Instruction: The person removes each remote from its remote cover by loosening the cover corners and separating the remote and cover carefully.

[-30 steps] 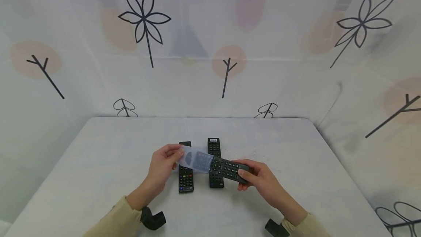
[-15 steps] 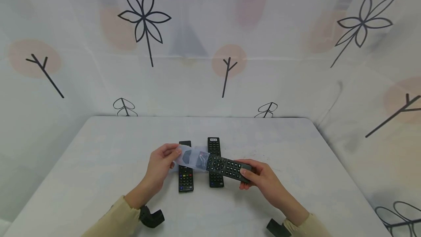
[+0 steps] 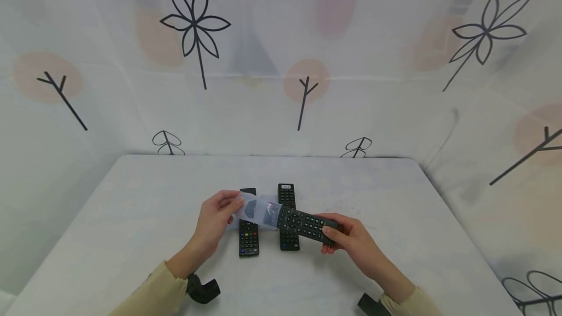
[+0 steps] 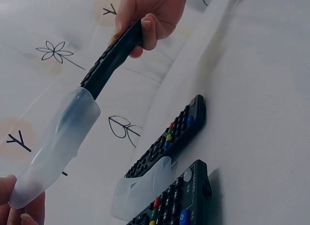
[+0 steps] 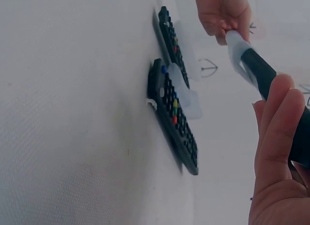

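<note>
In the head view my left hand (image 3: 215, 221) pinches the end of a translucent sleeve-like cover (image 3: 256, 210). My right hand (image 3: 353, 240) grips a black remote control (image 3: 307, 225) by its lower end, buttons up. The remote's far end sits inside the cover's mouth; most of its length is bare. Both are held above the table. Beneath them lie two more black remotes, a left one (image 3: 249, 243) and a right one (image 3: 290, 243). The left wrist view shows the cover (image 4: 63, 142) drooping, its far half without the remote in it.
A second translucent cover (image 4: 143, 188) lies by the two remotes on the table, partly hidden in the head view by the held cover. The white table (image 3: 131, 238) ends at a patterned cloth wall (image 3: 250, 126) behind.
Over the last second the remote has come slightly further out of the cover. My right hand has shifted a little right and my left hand slightly left; the last half second shows hardly any movement.
</note>
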The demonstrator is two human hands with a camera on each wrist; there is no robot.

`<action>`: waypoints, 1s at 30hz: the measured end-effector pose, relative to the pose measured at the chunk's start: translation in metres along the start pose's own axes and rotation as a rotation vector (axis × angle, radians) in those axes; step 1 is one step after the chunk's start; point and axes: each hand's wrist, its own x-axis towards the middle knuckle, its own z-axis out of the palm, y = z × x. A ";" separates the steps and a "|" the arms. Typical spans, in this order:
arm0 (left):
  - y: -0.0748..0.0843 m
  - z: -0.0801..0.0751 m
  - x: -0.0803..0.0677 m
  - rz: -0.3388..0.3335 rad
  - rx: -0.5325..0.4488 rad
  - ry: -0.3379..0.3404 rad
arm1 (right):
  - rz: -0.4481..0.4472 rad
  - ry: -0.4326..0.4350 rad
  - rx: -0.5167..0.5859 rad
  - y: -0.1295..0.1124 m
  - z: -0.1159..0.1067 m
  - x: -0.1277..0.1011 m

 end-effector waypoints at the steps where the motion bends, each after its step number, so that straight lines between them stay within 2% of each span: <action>1: 0.000 0.000 0.000 0.006 0.007 -0.002 | 0.002 0.002 -0.001 0.000 0.000 0.000; 8: -0.001 -0.001 0.002 0.038 0.061 0.002 | 0.006 0.005 -0.008 0.001 -0.003 -0.003; 22: -0.003 -0.004 0.004 0.049 0.067 0.001 | -0.001 0.007 -0.004 0.003 -0.007 -0.004; 30: -0.002 -0.006 0.003 0.030 0.060 0.011 | -0.005 0.001 0.000 0.002 -0.007 -0.005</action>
